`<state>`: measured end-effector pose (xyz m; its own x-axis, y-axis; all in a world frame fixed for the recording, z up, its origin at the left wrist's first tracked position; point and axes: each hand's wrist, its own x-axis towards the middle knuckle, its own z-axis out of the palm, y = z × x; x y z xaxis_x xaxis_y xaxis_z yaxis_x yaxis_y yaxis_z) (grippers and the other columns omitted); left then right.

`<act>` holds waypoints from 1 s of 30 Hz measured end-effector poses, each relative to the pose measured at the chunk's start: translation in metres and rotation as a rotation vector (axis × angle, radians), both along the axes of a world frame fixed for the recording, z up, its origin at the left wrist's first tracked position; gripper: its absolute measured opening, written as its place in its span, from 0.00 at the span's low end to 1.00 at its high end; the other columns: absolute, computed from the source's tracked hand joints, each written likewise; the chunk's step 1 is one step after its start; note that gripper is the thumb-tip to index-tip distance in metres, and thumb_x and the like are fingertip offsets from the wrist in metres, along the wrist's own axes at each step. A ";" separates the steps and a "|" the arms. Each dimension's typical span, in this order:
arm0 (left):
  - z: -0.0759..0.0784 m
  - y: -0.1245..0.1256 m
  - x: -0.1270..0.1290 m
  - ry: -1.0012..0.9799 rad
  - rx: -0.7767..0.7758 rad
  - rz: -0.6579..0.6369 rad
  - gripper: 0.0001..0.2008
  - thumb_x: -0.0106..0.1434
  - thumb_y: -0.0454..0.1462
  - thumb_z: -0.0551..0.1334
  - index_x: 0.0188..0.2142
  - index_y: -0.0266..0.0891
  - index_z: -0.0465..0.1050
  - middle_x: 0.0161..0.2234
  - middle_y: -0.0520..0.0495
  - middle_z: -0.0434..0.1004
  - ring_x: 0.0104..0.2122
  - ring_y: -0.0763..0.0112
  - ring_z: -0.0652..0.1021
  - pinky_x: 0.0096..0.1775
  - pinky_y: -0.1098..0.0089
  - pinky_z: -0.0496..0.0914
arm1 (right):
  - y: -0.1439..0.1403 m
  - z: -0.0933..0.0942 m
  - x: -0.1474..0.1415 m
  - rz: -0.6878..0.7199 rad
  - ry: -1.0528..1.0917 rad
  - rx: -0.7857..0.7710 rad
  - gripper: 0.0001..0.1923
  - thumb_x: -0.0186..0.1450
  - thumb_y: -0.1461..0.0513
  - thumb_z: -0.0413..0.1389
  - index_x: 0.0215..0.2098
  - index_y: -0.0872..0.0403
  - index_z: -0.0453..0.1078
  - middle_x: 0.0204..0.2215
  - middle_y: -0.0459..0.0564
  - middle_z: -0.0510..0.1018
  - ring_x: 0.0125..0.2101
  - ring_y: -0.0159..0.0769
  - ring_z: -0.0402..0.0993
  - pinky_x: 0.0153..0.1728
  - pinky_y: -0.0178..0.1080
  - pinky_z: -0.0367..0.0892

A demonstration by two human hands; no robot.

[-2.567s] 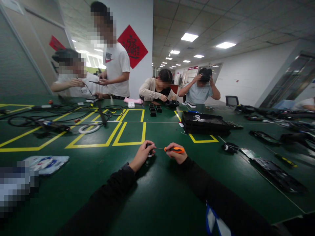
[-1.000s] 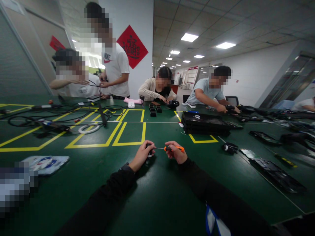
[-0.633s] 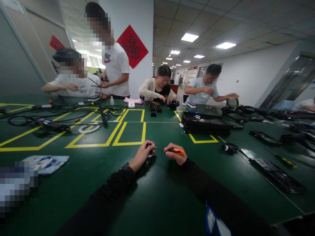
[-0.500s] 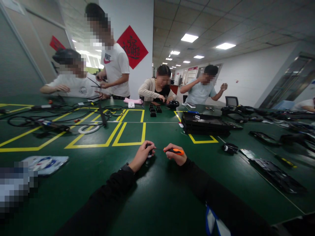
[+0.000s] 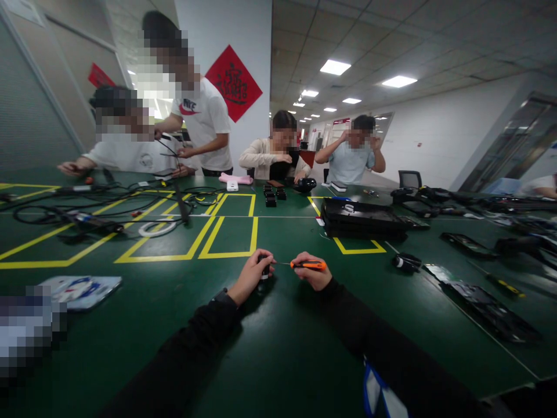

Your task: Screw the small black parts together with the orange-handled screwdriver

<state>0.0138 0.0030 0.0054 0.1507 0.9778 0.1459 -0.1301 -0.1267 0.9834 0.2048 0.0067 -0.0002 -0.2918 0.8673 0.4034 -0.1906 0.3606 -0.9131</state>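
Observation:
Low over the green table, my left hand is closed around a small black part with a light band near its lower end. Fingers cover much of that part, so its kind does not show. To the right, my right hand grips a screwdriver by its orange and black handle. The thin shaft points left at the black part, its tip close to my left fingers; whether it touches the part I cannot tell.
Black cables and a white ring lie at the left. A stack of black trays stands ahead right, with a small black device and a yellow screwdriver nearer. Several people work across the table.
My right hand and the screwdriver have shifted very slightly right; my left hand stays put. Across the table, the people's arms have moved, and one at the right now has both hands at the head.

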 end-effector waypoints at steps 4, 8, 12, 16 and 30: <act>-0.002 0.001 0.000 -0.009 0.010 0.001 0.12 0.54 0.44 0.58 0.34 0.39 0.62 0.31 0.49 0.69 0.25 0.75 0.72 0.26 0.74 0.67 | 0.001 0.000 0.000 0.001 0.010 0.069 0.08 0.47 0.65 0.61 0.27 0.55 0.72 0.31 0.49 0.69 0.26 0.29 0.65 0.19 0.31 0.60; 0.001 -0.001 0.000 -0.007 0.006 0.004 0.12 0.54 0.44 0.58 0.34 0.38 0.62 0.30 0.50 0.69 0.24 0.75 0.72 0.26 0.74 0.67 | -0.003 0.002 -0.002 0.003 -0.006 0.008 0.07 0.47 0.63 0.61 0.25 0.55 0.71 0.34 0.50 0.69 0.26 0.29 0.66 0.19 0.31 0.61; 0.004 -0.003 0.000 -0.018 -0.015 0.016 0.13 0.53 0.44 0.58 0.34 0.38 0.63 0.31 0.49 0.70 0.24 0.76 0.72 0.26 0.74 0.67 | -0.005 0.006 -0.005 0.011 0.021 -0.209 0.11 0.52 0.57 0.57 0.32 0.55 0.70 0.30 0.48 0.70 0.20 0.25 0.64 0.16 0.29 0.58; 0.001 -0.001 0.001 -0.012 -0.003 0.009 0.12 0.53 0.43 0.58 0.34 0.39 0.63 0.30 0.50 0.70 0.24 0.76 0.72 0.26 0.74 0.67 | -0.005 0.009 -0.008 0.004 0.111 -0.392 0.15 0.55 0.52 0.53 0.35 0.55 0.64 0.18 0.43 0.68 0.13 0.24 0.59 0.11 0.27 0.53; 0.001 0.000 0.000 -0.008 -0.003 0.025 0.13 0.53 0.44 0.58 0.34 0.38 0.63 0.30 0.49 0.70 0.24 0.75 0.72 0.25 0.74 0.66 | -0.008 0.011 -0.009 0.100 0.153 -0.420 0.13 0.52 0.55 0.56 0.31 0.56 0.67 0.17 0.43 0.67 0.17 0.26 0.63 0.15 0.29 0.56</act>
<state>0.0134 0.0026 0.0067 0.1245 0.9817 0.1440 -0.1352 -0.1270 0.9826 0.1960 -0.0011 0.0104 -0.3469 0.9355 0.0676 -0.3493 -0.0620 -0.9350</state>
